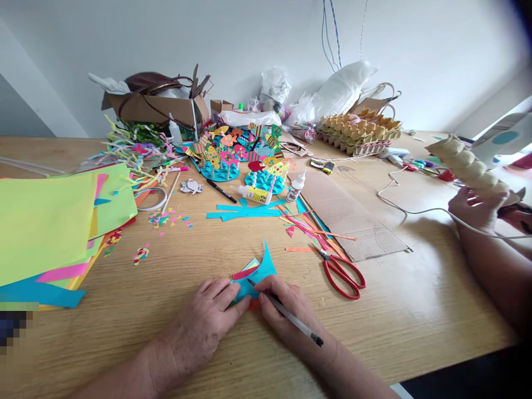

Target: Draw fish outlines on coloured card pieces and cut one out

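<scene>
My right hand (282, 302) is closed around a clear-barrelled pen (297, 321) with a dark end. Its tip meets a blue piece of paper (268, 266) on the table in front of me. My left hand (210, 307) lies over the left side of this paper, fingers stretched and pressing down. Red and pale paper pieces (246, 272) show at the blue paper's upper left edge. An orange-red bit (253, 305) sticks out between my hands. To the right of my right hand lie red-handled scissors (343, 274), blades apart.
Coloured paper sheets (45, 227) are stacked at left. Beyond my hands are blue strips (245, 210), glue bottles (296, 187) and paper fish decorations (228, 152). Cardboard (349, 216) lies at right. At far right, another person's hand (477, 210) holds an egg-carton strip (467, 166) beside a cord (415, 211).
</scene>
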The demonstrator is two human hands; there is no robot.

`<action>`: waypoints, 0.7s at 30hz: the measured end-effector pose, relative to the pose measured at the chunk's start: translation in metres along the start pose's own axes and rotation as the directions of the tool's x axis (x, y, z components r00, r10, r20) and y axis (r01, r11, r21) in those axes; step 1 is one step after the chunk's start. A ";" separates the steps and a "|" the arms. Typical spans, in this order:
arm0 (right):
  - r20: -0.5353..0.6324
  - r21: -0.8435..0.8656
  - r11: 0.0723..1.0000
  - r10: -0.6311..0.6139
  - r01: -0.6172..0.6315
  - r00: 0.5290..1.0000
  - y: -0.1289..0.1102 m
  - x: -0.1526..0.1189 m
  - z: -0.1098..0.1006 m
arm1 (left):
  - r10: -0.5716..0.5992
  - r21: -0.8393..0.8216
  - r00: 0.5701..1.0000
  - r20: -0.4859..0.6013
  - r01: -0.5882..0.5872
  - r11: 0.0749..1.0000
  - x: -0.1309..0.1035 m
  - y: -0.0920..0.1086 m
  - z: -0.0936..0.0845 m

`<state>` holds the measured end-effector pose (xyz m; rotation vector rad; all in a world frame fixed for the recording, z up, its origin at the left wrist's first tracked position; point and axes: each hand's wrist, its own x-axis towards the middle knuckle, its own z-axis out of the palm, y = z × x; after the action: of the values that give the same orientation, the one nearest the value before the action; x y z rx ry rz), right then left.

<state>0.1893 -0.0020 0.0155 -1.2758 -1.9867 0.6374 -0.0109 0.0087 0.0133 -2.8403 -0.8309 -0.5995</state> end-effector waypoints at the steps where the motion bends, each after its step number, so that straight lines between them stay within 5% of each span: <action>1: -0.002 0.002 1.000 -0.003 0.003 1.000 0.000 0.000 0.000 | -0.004 -0.003 1.000 -0.002 0.004 1.000 0.000 0.000 0.000; 21: 0.010 0.037 0.999 -0.006 0.005 1.000 -0.002 -0.002 -0.003 | -0.010 -0.026 1.000 0.013 0.010 1.000 -0.004 -0.001 0.004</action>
<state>0.1910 -0.0050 0.0186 -1.2472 -1.9768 0.6755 -0.0133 0.0084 0.0077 -2.8680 -0.8461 -0.5985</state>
